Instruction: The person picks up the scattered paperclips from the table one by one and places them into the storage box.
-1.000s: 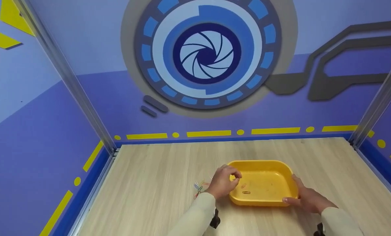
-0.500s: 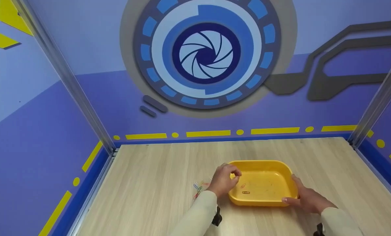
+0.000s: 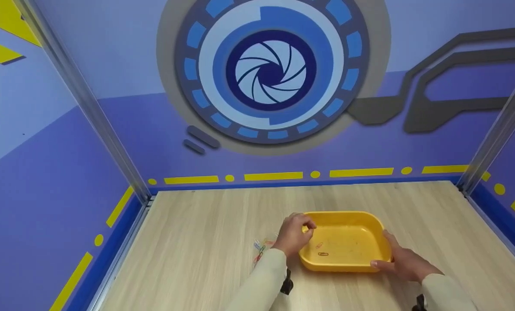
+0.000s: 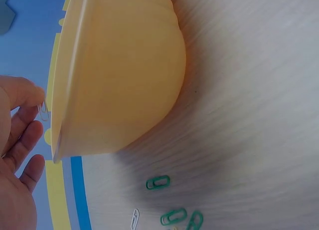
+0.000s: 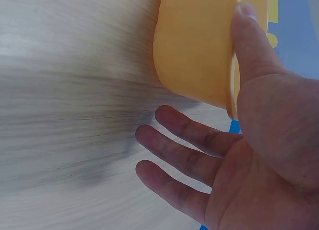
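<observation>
A yellow plastic tray [image 3: 348, 266] stands on the table with a dark paper clip [image 3: 323, 254] and a pink paper clip [image 3: 319, 245] on its floor. My left hand [image 3: 295, 234] is over the tray's left rim, and its fingertips pinch a pale paper clip [image 4: 43, 112], seen best in the left wrist view. At the tray's right end, my right hand [image 3: 406, 262] lays its thumb on the rim. Three of its fingers [image 5: 182, 157] are extended, apart from the tray wall; its index finger is hidden in the right wrist view.
Several coloured paper clips [image 3: 260, 249] lie loose on the wooden table [image 3: 205, 242], left of the tray. Green clips [image 4: 173, 216] and a white one [image 4: 135, 219] show in the left wrist view. Blue printed panels [image 3: 123, 129] enclose the table's back and sides.
The left hand has shifted very slightly up and left by the rim, still pinching. Right hand, tray and the clips inside look unchanged apart from a slight drift of the view.
</observation>
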A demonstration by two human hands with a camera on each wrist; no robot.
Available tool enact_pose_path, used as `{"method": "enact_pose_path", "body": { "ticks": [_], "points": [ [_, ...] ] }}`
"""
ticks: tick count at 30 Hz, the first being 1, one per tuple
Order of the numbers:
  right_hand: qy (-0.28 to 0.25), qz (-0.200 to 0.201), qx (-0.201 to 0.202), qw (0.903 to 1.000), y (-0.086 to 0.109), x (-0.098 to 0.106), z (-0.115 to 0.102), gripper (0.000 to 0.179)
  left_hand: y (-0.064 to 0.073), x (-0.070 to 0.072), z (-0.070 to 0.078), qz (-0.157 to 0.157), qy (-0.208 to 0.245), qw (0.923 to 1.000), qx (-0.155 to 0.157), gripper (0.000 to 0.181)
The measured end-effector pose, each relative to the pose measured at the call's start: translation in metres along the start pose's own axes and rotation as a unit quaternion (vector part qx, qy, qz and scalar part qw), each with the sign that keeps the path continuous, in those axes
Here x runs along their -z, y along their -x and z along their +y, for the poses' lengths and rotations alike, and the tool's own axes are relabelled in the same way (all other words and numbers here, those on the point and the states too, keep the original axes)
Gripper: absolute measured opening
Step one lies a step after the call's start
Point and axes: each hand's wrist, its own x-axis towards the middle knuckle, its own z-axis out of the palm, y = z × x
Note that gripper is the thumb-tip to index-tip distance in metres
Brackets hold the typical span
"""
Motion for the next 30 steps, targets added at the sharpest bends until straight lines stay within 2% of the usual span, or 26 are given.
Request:
{"method": "enact_pose_path", "body": {
  "ticks": [12,30],
  "points": [
    [-0.001,0.002,0.004,1.0,0.0012,-0.0007,-0.0002,0.123,-0.0045,-0.0026,0.0023,-0.001,-0.004,0.9999,0.011,0.009],
    [0.001,0.002,0.002,1.0,0.0004,-0.0001,-0.0005,0.122,-0.0093,-0.0028,0.005,0.0,-0.007,0.9999,-0.009,0.008]
  ]
}}
